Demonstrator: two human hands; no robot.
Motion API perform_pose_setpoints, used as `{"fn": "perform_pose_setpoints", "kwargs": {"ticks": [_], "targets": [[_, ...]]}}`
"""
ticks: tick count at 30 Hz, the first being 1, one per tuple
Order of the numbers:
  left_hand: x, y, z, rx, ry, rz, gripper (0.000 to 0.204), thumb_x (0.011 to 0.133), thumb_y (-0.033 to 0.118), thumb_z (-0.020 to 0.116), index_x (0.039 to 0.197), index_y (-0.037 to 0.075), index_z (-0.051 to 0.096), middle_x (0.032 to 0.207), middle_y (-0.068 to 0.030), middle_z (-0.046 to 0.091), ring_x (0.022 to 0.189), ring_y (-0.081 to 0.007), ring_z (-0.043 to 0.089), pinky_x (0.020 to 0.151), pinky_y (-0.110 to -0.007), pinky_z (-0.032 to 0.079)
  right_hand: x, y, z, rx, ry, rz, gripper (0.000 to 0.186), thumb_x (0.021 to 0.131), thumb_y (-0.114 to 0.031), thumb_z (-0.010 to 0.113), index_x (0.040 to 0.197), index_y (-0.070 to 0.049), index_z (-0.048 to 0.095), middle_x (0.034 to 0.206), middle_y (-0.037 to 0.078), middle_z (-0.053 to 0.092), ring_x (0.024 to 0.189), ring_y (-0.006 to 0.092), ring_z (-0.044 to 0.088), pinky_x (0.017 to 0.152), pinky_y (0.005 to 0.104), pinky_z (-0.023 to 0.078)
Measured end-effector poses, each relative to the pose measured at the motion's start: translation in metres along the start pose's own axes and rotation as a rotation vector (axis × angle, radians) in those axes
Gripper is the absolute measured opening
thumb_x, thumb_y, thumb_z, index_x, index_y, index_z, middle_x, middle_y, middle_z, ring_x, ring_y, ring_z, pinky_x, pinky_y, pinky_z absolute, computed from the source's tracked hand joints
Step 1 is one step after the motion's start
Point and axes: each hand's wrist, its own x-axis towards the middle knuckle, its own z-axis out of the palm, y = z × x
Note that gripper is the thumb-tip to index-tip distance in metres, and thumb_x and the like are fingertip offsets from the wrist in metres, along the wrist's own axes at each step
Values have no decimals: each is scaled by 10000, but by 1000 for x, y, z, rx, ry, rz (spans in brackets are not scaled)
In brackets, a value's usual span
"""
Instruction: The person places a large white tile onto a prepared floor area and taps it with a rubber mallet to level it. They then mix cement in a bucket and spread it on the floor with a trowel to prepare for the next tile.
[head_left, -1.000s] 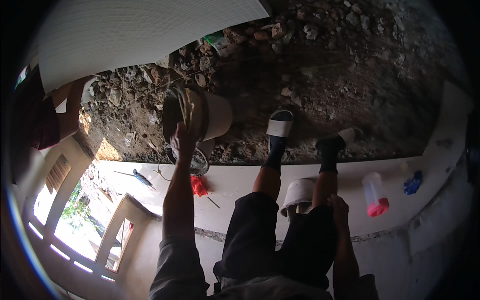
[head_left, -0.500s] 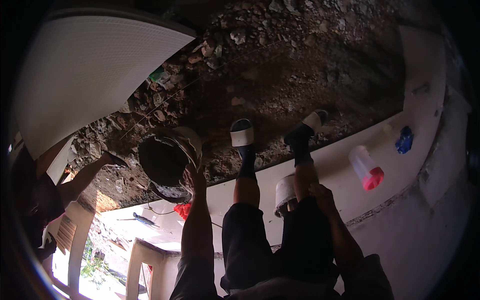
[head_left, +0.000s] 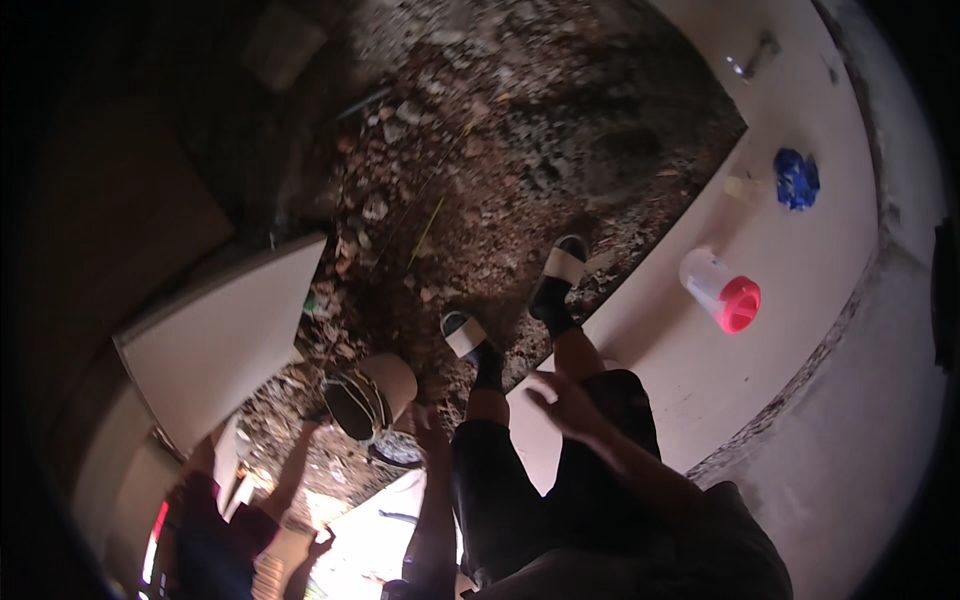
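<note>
My left hand [head_left: 431, 432] is beside a tilted bucket [head_left: 392, 376], its fingers stretched out near the bucket's side. The bucket has a light outer wall and a dark inside, with cord-like strands over its mouth. Close below it lies a dark rounded vessel [head_left: 396, 452], partly hidden by the bucket and my arm. My right hand [head_left: 568, 404] hovers by my right knee with fingers apart and nothing in it.
A person [head_left: 205, 535] is at the lower left, near a pale panel [head_left: 230, 345]. Rubble [head_left: 460, 215] covers the ground around my sandals. A pale ledge [head_left: 800, 270] on the right bears a clear jar with a red lid [head_left: 738, 304] and a blue crumpled packet [head_left: 797, 180].
My view has turned. My left hand, earlier at the bucket's rim, is now beside the bucket, which has tilted differently. My right hand has lifted from my knee. The other person shows more fully.
</note>
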Motion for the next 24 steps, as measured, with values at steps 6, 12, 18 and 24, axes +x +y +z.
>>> {"fn": "perform_pose_setpoints", "kwargs": {"ticks": [6,12,18,24], "targets": [[-17,267,41,-1000,-298,-181,674,967,533,385,1386,4,393,1387,-165,451,1268,-289,435,1073,-424,298,7,-93,-27,-123,375,-641,347,879,-254,595,1097,14,565,1036,180,609,919,375,585,783,439,464],[-14,469,-29,-236,-233,454,534,995,421,403,1303,-5,498,1283,-117,542,1231,-238,481,1060,-392,322,-28,-12,-167,48,452,106,286,896,-317,542,979,-50,605,903,157,595,873,338,574,823,403,461],[19,544,-70,189,-193,495,635,949,465,472,1406,39,359,1381,-158,440,1224,-315,509,1054,-453,334,-91,79,-156,131,785,466,396,820,-436,618,1116,-173,604,1073,155,600,1036,342,592,847,478,490],[109,629,1,890,-457,809,545,958,402,474,1347,21,457,1276,-219,529,1231,-345,488,1019,-426,376,-23,-22,-79,850,1034,850,509,905,-488,513,1140,-45,604,1106,160,647,1040,352,601,892,467,463]]}}
